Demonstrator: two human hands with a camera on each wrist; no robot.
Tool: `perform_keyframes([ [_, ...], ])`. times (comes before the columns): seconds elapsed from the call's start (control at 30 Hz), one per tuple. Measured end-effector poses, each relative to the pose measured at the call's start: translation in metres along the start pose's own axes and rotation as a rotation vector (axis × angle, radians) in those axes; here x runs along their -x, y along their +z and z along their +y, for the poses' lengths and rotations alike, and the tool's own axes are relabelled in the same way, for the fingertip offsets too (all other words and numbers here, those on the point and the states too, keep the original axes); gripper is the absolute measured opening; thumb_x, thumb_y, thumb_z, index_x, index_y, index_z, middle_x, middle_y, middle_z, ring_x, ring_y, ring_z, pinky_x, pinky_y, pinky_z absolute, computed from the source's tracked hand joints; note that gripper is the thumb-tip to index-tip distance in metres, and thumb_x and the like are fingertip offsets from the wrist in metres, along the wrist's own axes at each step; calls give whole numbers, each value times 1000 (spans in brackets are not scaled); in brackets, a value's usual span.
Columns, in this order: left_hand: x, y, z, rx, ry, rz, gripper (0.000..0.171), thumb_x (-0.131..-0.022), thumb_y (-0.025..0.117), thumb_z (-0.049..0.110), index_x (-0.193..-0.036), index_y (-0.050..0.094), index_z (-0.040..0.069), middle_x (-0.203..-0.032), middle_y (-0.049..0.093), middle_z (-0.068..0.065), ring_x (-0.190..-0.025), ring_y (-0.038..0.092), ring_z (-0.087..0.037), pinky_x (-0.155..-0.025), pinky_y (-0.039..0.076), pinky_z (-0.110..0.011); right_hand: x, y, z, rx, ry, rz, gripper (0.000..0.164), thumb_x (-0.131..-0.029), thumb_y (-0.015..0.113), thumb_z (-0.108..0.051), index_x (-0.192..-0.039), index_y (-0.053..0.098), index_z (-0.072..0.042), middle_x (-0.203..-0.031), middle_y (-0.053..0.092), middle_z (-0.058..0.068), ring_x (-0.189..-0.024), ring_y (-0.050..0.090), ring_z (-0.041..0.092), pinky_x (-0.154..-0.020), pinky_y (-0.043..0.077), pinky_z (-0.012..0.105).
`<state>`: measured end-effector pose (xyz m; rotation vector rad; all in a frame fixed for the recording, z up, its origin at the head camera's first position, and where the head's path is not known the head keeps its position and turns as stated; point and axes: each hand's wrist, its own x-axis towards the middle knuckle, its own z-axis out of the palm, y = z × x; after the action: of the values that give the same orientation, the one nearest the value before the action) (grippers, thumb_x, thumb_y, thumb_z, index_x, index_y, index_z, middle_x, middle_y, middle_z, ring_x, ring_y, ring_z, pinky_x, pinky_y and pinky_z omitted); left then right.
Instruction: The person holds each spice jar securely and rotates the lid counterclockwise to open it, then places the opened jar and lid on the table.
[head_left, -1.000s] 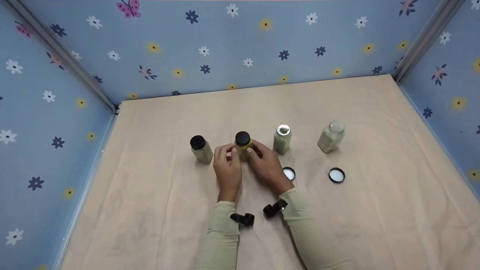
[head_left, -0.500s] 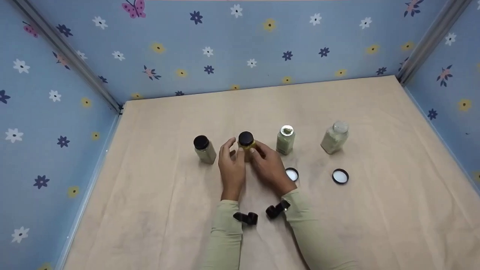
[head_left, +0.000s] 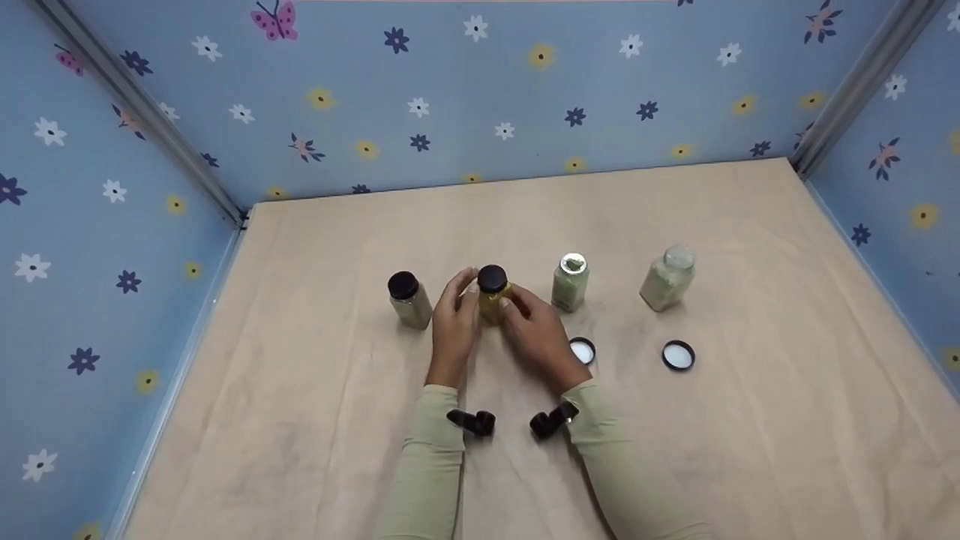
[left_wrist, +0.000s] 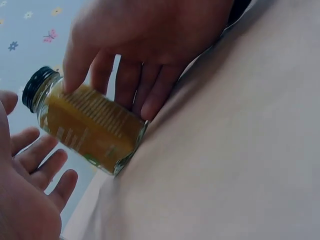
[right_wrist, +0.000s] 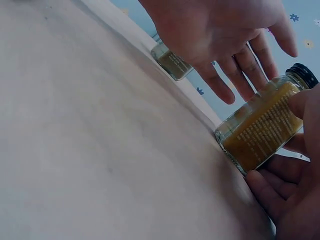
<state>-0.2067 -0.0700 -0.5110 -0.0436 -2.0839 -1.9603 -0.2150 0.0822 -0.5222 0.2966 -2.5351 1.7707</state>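
A small glass jar of yellow powder (head_left: 492,294) with a black screw cap stands upright on the beige cloth (head_left: 337,420). My right hand (head_left: 519,306) grips its right side; in the right wrist view the thumb and curled fingers (right_wrist: 272,197) wrap the jar (right_wrist: 262,125). My left hand (head_left: 462,298) hovers just left of the jar with its fingers straight and spread, clear of the glass in the left wrist view, where the jar (left_wrist: 90,127) sits between the left hand (left_wrist: 42,165) and the right hand's fingers (left_wrist: 150,95).
A capped jar of pale powder (head_left: 409,298) stands to the left. Two uncapped jars (head_left: 570,281) (head_left: 666,276) stand to the right, each with a loose black cap (head_left: 582,350) (head_left: 678,355) in front. Blue flowered walls (head_left: 480,90) enclose the cloth on three sides.
My left hand has come off the yellow jar and its fingers have straightened beside it. The right hand has kept its grip, and the jar has stayed in place.
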Motion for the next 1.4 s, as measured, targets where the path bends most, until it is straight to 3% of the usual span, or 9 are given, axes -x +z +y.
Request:
perform_keyframes([
  [0.17,-6,-7,1,51,-6,-145,54,-104,57,20,-151,40,2,-150,49,-10,-139,44,-20,-112,36,-32,0,1,0,-8,-3,-6,46,-104,56,-34,-142,57,-9,-137,61,7,-130,53,19,-110,38,34],
  [0.27,-9,-9,5,32,-25,-211,58,-102,59,17,-153,36,1,-152,46,-12,-139,44,-21,-111,37,-32,0,1,1,6,-15,-9,47,-104,55,-35,-143,56,-8,-138,60,6,-129,53,18,-109,39,34],
  [0.5,-1,-12,39,-35,-40,-256,56,-101,61,13,-151,41,-1,-153,43,-16,-140,41,-23,-113,34,-33,0,1,2,27,-24,-32,50,-105,52,-39,-145,54,-9,-140,59,6,-130,52,16,-109,40,32],
  [0.7,-5,-15,40,-63,-37,-290,53,-100,62,13,-148,45,-2,-151,46,-17,-140,42,-23,-113,35,-32,0,0,3,24,-27,-36,49,-106,51,-37,-145,53,-8,-140,59,7,-130,53,17,-109,40,33],
  [1.0,-13,-24,49,-66,-37,-410,53,-101,60,11,-149,42,-3,-152,43,-18,-138,44,-27,-112,37,-39,-2,-2,3,12,-14,-28,44,-106,53,-32,-144,55,-9,-139,60,6,-130,53,19,-110,39,34],
  [1.17,-19,-25,42,-53,-41,-453,55,-102,59,10,-152,38,-2,-156,38,-18,-141,41,-26,-114,34,-38,-2,-3,3,-17,-22,-28,42,-105,53,-30,-142,57,-10,-137,61,5,-130,53,18,-110,39,34],
  [1.4,-25,-20,12,-54,-45,-408,52,-101,63,19,-149,48,9,-150,48,-10,-135,48,-22,-112,37,-39,-1,-5,3,-23,-42,-23,41,-105,55,-28,-141,59,-9,-137,61,6,-128,55,18,-108,41,34],
])
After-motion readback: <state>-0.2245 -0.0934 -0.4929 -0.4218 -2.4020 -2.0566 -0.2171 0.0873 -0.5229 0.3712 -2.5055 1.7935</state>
